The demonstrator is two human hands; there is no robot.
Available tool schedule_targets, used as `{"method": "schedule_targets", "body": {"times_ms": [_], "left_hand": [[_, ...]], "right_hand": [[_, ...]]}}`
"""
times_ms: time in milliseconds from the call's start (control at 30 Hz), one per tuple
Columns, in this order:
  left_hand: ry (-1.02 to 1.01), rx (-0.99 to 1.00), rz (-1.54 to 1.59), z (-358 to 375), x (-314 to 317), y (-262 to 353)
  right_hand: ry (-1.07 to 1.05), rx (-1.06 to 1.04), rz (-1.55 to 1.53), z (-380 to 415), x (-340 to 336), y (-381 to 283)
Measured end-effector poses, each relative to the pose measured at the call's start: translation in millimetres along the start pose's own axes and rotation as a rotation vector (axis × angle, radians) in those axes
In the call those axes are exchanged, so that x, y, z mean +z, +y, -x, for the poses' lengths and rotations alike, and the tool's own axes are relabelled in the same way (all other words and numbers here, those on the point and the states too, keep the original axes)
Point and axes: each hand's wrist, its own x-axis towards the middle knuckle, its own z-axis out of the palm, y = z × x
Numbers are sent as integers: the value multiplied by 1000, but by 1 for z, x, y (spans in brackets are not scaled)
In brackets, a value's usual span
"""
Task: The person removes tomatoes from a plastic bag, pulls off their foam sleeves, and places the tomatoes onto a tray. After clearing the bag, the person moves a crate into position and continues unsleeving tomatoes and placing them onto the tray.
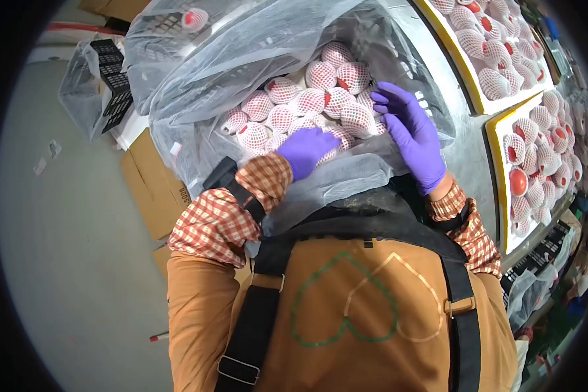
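Note:
A crate lined with a clear plastic bag [366, 171] holds many round red fruits in white foam nets [281, 119]. My left hand [306, 151], in a purple glove, is down among them, its fingers bent onto a netted fruit [336, 135] near the front of the crate. The back of the hand partly hides its fingertips. At the crate's right side is my right hand [411, 140], also purple-gloved. Its thumb and fingers are apart and curved beside the netted fruits, with nothing visibly held.
Two yellow-edged white boxes of netted fruit [478, 98] [496, 150] stand to the right on a metal surface [441, 65]. More plastic covers a black crate holding a netted fruit [195, 19] at upper left. Cardboard boxes [151, 186] stand on the left, above grey floor [78, 248].

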Motion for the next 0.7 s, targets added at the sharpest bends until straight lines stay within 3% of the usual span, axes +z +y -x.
{"method": "schedule_targets", "body": {"times_ms": [100, 167, 300, 400, 433, 500, 567, 633, 700], "left_hand": [[-125, 51, -243, -3, 15, 16], [-245, -40, -168, -10, 16, 14], [-188, -14, 62, -4, 18, -5], [73, -270, 333, 1, -29, 8], [80, -267, 329, 2, -40, 10], [353, -340, 581, 2, -63, 16], [385, -327, 611, 6, -93, 32], [481, -219, 842, 12, -111, 49], [510, -152, 745, 15, -112, 53]], "right_hand": [[-26, -49, 174, 1, 3, 2], [-29, -125, 233, 2, 6, 3], [-51, -162, 271, 2, 5, 5], [-39, -163, 264, 1, 4, 7], [-41, -161, 276, 1, 5, 7], [-56, -155, 285, -1, 6, 6], [-59, -78, 315, -3, 7, -1], [-84, -114, 282, -3, 8, -2], [-147, 74, -62, -4, 16, -5]]}}
